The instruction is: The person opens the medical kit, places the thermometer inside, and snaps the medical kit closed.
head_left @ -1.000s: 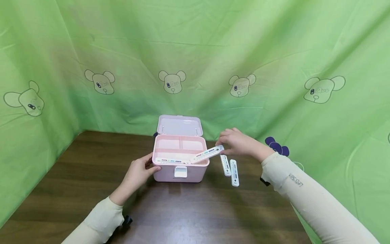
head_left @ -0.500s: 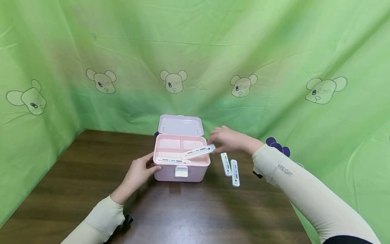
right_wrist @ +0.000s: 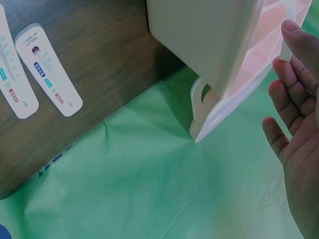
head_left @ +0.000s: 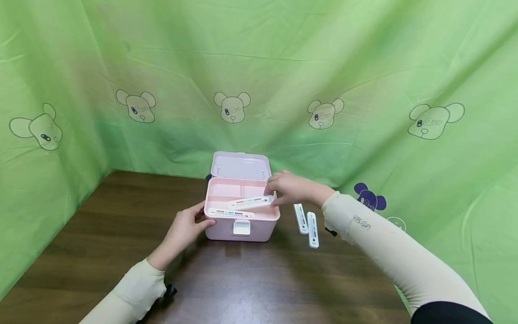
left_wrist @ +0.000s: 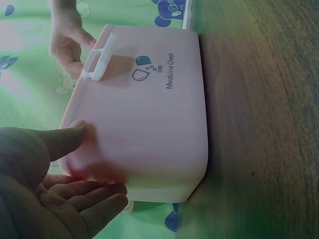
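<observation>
Since the earlier frames, the right hand (head_left: 292, 186) has carried one thermometer (head_left: 248, 203) farther left over the box (head_left: 220, 231); it now slants across the front compartment, its right end pinched between thumb and fingers. Whether its left end touches the box is unclear. A second thermometer (head_left: 231, 213) lies along the box's front wall. The left hand (head_left: 184, 229) grips the box's front left corner, thumb on the front. A third thermometer (head_left: 301, 218) and a fourth thermometer (head_left: 313, 230) lie on the table (head_left: 251, 279), right of the box. Behind the box's compartments, its lid (head_left: 241, 165) stands open.
</observation>
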{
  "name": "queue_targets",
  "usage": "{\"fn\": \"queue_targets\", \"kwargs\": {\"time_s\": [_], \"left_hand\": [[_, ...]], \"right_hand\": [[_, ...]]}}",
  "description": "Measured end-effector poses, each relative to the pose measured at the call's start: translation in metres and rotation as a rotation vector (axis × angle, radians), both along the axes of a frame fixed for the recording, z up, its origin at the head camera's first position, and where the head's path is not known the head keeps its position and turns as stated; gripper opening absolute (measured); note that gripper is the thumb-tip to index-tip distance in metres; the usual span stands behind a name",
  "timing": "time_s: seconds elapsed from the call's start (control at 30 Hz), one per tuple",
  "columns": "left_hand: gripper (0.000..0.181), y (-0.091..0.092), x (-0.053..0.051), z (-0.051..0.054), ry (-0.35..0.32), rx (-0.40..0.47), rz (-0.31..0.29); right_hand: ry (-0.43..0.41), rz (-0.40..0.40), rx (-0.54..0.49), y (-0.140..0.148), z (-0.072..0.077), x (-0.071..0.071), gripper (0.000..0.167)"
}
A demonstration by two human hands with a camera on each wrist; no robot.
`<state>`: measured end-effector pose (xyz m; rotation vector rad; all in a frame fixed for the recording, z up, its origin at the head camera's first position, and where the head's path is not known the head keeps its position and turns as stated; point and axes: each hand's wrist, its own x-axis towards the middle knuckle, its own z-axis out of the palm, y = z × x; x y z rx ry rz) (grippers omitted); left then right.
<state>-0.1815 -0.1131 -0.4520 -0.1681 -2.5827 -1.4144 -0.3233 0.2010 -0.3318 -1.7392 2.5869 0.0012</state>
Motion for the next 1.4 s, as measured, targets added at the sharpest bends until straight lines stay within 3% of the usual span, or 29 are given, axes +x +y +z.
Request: {"fn": "queue_targets", "kwargs": {"time_s": [0.37, 0.77, 1.4], "left_hand": [[0.065, 0.000, 0.000, 0.001, 0.006, -0.001, -0.002], [0.065, 0.001, 0.000, 0.001, 0.005, 0.011, 0.004], [0.065, 0.000, -0.003, 0.002, 0.002, 0.009, -0.002]], "right_hand": [[-0.021, 0.003, -0.025, -0.012, -0.014, 0.001, 0.026], [0.026, 0.011, -0.065, -0.018, -0.029, 0.000, 0.025], [0.042, -0.098, -0.093, -0.033, -0.041, 0.012, 0.028]]}}
